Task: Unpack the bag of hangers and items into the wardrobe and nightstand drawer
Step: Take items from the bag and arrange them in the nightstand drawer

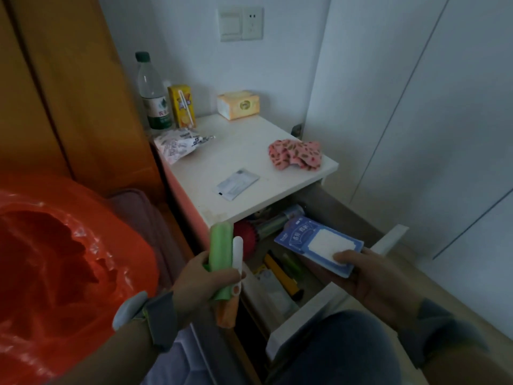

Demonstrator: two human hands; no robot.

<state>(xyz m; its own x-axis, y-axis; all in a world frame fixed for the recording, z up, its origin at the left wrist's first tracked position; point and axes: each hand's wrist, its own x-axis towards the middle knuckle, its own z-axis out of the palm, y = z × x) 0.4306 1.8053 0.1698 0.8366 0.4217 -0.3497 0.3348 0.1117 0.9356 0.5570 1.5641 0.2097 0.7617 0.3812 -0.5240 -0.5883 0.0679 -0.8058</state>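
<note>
An open red plastic bag (63,268) fills the lower left. My left hand (206,279) grips a green roll (220,254) together with a small white stick and an orange piece, held beside the nightstand's front corner. My right hand (372,276) holds a blue packet with a white pad (319,241) over the open nightstand drawer (388,240). Inside the drawer lie a red ball (245,234), a yellow tool and other small items. The white wardrobe doors (430,107) stand shut on the right.
On the white nightstand top (244,151) are a water bottle (152,93), a yellow juice box (181,107), a tissue pack (238,105), a crumpled white bag (177,144), a flat sachet (237,184) and a pink patterned cloth (295,154). An orange wooden headboard (69,93) rises at left.
</note>
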